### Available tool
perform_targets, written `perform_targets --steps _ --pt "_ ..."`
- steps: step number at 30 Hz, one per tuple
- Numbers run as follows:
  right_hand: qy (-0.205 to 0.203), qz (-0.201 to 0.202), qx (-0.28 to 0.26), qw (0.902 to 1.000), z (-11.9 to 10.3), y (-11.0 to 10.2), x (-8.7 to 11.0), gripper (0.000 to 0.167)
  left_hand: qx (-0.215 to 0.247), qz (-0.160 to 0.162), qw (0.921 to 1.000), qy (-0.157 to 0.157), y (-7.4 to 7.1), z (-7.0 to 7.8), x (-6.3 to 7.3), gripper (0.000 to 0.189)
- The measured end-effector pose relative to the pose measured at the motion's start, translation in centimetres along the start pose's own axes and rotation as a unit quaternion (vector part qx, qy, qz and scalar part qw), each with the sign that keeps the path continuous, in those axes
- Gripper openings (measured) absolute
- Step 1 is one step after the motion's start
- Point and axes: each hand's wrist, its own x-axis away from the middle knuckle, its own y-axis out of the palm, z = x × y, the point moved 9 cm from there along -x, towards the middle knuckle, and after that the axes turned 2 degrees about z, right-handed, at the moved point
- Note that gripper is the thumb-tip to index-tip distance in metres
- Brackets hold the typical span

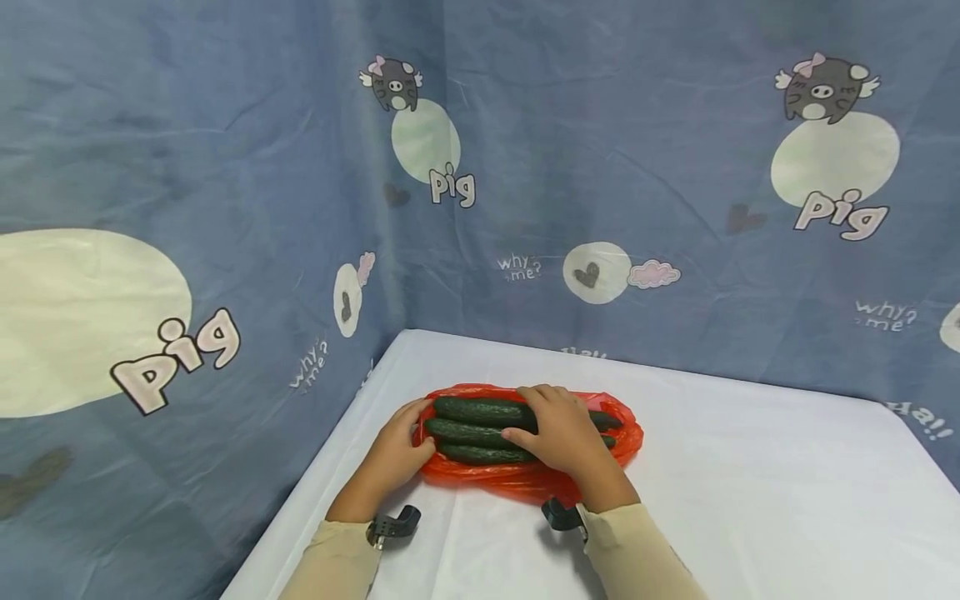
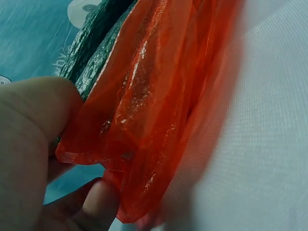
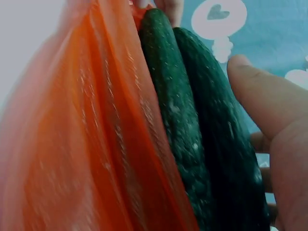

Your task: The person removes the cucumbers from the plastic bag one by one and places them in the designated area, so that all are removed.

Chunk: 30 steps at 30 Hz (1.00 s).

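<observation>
Several dark green cucumbers (image 1: 468,435) lie side by side in a red plastic bag (image 1: 487,475) on the white table. The bag is spread around them, its top side open. My left hand (image 1: 393,450) holds the bag's left end, the thumb on the near side. Up close in the left wrist view, the thin red film (image 2: 139,110) passes by the fingers. My right hand (image 1: 564,432) lies across the cucumbers, fingers reaching their far side and thumb pointing left. Beside two cucumbers (image 3: 178,115) in the right wrist view, that thumb is extended; the other fingers are partly hidden.
A white cloth (image 1: 750,475) covers the table. Blue curtains (image 1: 637,167) with pig prints hang behind it and along its left side. Dark wrist straps (image 1: 397,522) with black mounts sit at both cuffs.
</observation>
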Motion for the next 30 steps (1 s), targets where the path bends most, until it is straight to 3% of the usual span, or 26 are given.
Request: perform_targets --steps 9,16,23,30 --pt "0.029 0.005 0.036 0.9989 -0.2 1.0 -0.6 0.08 -0.01 0.0 0.9999 0.01 0.0 0.3 -0.2 0.07" --pt "0.042 0.034 0.063 0.9966 -0.2 1.4 -0.7 0.075 -0.003 -0.003 0.9999 0.015 0.1 0.4 -0.3 0.073" --pt "0.044 0.07 0.065 0.9945 -0.2 1.3 -0.5 0.059 0.005 0.0 0.9999 0.013 0.1 0.4 -0.3 0.073" --pt "0.031 0.094 0.065 0.993 -0.4 1.2 0.0 0.053 0.001 -0.002 1.0 0.0 0.0 0.3 -0.1 0.075"
